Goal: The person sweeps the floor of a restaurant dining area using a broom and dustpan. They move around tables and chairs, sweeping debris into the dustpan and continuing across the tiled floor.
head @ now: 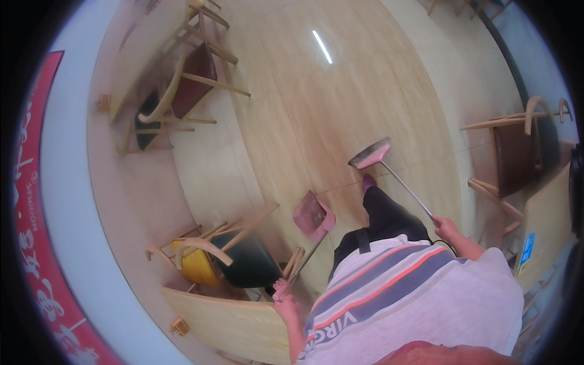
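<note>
My right hand (446, 228) grips the metal handle of a pink broom (372, 157), whose dark bristles rest on the tiled floor (292, 114) just ahead of my shoe (368, 181). In my left hand (285, 299) is the upper end of a long handle belonging to a pink dustpan (314, 216). Dark debris or staining shows inside the pan, too blurred to tell which. The dustpan lies low to the left of my foot, apart from the broom head.
At left front, a green-seated chair (246, 260) and a yellow-seated chair (196, 264) stand by a wooden table (228, 319). Farther left is a brown-seated chair (196, 82). Another brown-seated chair (515, 157) and a table (547, 228) are at right. A red sign (41, 228) lines the left wall.
</note>
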Demonstrator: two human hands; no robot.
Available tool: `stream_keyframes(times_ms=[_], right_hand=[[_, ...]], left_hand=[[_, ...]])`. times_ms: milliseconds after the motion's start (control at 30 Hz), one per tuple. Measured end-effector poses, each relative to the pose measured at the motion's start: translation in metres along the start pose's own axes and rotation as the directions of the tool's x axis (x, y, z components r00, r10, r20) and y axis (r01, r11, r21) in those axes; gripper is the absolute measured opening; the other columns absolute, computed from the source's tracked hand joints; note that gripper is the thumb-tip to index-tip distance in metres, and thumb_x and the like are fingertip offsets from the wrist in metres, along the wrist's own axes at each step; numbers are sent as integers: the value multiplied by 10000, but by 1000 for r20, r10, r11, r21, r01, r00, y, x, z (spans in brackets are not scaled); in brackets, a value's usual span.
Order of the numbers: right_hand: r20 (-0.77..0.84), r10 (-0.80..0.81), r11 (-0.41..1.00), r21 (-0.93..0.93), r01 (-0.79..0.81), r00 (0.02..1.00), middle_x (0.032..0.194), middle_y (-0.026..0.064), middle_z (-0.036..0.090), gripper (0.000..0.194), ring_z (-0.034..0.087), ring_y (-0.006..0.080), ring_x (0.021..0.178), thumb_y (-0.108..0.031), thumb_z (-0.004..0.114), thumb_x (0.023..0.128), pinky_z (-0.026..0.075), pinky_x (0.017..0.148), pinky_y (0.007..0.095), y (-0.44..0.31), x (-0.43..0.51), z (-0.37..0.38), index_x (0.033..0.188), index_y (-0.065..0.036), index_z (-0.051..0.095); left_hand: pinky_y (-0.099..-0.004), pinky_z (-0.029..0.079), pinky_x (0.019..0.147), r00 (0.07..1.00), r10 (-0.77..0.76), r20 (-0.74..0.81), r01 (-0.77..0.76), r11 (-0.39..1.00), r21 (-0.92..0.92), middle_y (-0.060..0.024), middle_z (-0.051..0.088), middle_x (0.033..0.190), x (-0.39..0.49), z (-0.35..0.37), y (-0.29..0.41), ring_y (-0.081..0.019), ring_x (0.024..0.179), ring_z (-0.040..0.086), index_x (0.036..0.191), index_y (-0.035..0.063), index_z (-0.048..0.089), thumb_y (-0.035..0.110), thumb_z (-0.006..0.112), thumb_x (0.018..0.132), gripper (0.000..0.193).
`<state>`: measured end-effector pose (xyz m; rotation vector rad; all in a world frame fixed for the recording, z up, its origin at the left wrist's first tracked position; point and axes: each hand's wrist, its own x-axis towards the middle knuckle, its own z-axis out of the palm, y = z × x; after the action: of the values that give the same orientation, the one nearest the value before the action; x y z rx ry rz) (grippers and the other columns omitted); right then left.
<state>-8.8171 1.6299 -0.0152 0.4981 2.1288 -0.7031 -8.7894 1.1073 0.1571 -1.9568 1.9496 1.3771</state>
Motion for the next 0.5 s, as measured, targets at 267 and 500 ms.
stream_keyframes(times_ms=[267,500], right_hand=[[-40,-40,977,208,47,998,739,176,598,289,577,263,628,-169,373,884,444,566,398,-120,122,-22,1077,-79,568],[-162,-67,930,348,120,984,869,191,595,285,583,331,745,-65,443,785,454,620,411,-275,242,-60,1045,-81,557]], left_hand=[[-216,323,409,984,174,-39,-177,980,-93,-38,470,724,36,23,51,-120,519,418,868,25,535,-54,470,623,266],[-225,380,419,980,196,22,-194,979,-69,-48,479,710,64,53,129,-141,513,469,870,18,516,-37,501,616,261]])
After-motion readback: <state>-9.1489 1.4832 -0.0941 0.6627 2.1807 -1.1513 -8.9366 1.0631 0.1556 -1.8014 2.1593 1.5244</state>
